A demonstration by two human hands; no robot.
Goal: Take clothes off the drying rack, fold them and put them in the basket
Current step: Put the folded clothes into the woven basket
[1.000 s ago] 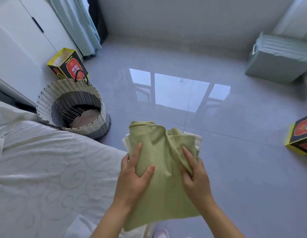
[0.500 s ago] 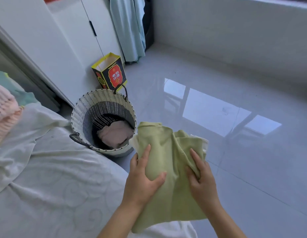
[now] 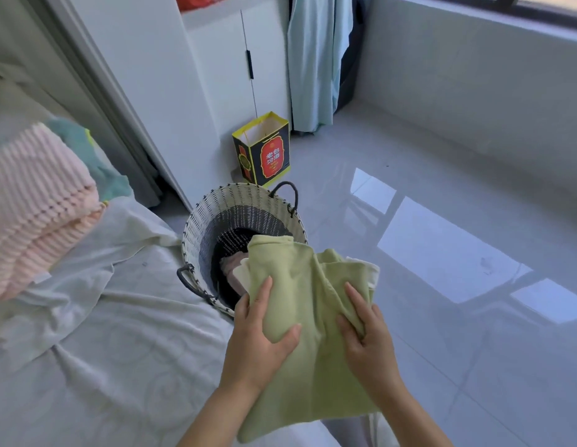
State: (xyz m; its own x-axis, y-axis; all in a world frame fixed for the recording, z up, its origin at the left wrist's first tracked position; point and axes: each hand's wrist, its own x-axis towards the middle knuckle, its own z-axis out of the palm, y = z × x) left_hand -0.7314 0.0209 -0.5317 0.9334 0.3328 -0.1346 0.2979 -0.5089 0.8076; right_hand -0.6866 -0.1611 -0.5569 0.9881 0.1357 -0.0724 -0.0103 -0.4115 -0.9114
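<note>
while the left hand (image 3: 260, 338) and right hand (image 3: 368, 345) both grip the folded green garment (image 3: 304, 282), it partly hides the basket (image 3: 216, 203).

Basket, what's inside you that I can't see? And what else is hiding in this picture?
Head view, the only one:
- Basket: the green garment and left hand cover its near side; only a bit of pink cloth shows inside.
- White cloth: mostly under the green garment, so its kind can't be told.
- Red thing on the cabinet: cut off by the top edge.
- Drying rack: not in the picture.
</note>
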